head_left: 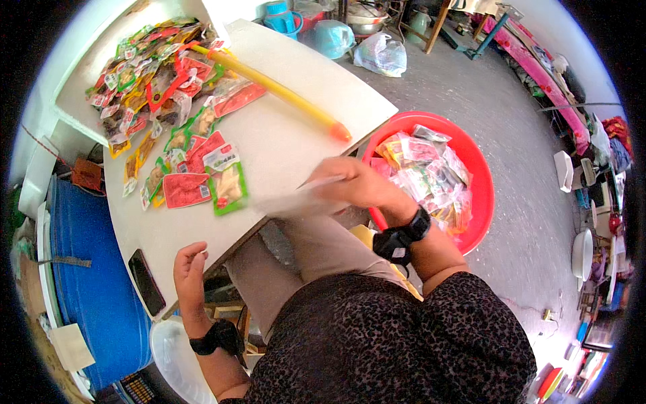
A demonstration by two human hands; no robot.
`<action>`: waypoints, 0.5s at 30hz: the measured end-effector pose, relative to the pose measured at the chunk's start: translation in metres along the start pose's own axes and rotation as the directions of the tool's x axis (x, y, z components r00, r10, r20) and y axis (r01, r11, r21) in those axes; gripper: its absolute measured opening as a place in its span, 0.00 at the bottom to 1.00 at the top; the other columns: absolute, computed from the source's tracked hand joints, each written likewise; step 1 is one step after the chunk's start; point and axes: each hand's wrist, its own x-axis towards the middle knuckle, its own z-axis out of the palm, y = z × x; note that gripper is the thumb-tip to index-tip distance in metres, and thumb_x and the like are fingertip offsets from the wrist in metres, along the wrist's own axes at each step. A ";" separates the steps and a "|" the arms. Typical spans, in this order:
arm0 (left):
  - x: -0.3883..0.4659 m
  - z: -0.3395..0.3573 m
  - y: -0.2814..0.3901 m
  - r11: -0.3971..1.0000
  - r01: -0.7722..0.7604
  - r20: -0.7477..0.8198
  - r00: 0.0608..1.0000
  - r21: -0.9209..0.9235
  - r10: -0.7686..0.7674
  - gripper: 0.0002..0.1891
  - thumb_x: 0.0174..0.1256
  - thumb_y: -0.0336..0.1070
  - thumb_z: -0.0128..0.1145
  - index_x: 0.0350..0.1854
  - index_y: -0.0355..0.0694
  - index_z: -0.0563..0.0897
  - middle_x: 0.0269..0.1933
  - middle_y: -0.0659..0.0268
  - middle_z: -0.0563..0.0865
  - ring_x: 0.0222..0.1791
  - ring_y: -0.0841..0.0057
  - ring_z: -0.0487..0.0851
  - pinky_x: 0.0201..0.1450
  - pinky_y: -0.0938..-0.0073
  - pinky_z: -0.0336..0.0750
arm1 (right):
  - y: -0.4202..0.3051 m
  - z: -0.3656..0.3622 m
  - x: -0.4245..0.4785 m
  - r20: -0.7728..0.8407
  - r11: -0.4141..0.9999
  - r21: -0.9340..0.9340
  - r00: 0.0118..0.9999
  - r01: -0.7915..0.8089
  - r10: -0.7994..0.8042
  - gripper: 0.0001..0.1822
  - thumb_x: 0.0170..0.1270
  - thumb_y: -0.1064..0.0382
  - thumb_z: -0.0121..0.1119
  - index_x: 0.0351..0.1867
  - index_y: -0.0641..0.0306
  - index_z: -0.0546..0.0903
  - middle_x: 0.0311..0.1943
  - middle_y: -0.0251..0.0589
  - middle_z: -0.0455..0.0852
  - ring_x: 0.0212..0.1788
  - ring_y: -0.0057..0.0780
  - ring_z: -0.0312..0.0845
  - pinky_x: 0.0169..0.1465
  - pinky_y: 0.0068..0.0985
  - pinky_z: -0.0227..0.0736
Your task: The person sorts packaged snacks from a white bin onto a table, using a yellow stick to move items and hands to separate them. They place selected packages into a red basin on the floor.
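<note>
My right hand is at the table's front edge, gripping a motion-blurred, pale plastic packet. The red plastic basin beside it holds many sealed snack packets. Over the near left part of the white table is my left hand, its fingers curled; a tiny pale spot shows at the fingertips, too small to identify. A green-edged packet and a red packet lie in a loose group before me. Behind them is a large heap of mixed packets.
A yellow stick with an orange tip lies across the table. A black phone rests by the left edge. On the floor are a white plastic bag and a blue bag. A blue barrel-like container stands left of the table.
</note>
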 end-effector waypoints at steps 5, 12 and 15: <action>0.011 -0.013 -0.054 0.980 -0.006 -0.182 0.982 0.197 0.043 0.07 0.57 0.30 0.46 0.36 0.34 0.73 0.35 0.68 0.74 0.36 0.84 0.70 0.42 0.83 0.64 | 0.022 -0.065 -0.033 -0.275 0.964 -0.150 0.946 -0.222 0.175 0.09 0.50 0.69 0.54 0.35 0.64 0.76 0.30 0.31 0.77 0.34 0.17 0.70 0.38 0.17 0.66; 0.012 -0.009 -0.064 0.973 -0.012 -0.212 0.975 0.230 0.062 0.06 0.57 0.30 0.46 0.35 0.34 0.73 0.33 0.69 0.74 0.33 0.84 0.70 0.39 0.85 0.65 | 0.112 -0.143 -0.082 -0.538 0.936 -0.013 0.792 -0.351 0.289 0.08 0.48 0.63 0.53 0.29 0.64 0.76 0.27 0.36 0.76 0.32 0.26 0.70 0.37 0.23 0.65; 0.014 -0.004 -0.063 0.975 -0.043 -0.197 0.977 0.217 0.087 0.07 0.57 0.30 0.46 0.35 0.33 0.73 0.33 0.68 0.74 0.34 0.84 0.70 0.39 0.85 0.65 | 0.218 -0.216 -0.128 -0.589 0.796 -0.409 0.796 -0.446 0.143 0.09 0.47 0.63 0.52 0.27 0.68 0.75 0.25 0.39 0.76 0.30 0.30 0.70 0.36 0.25 0.65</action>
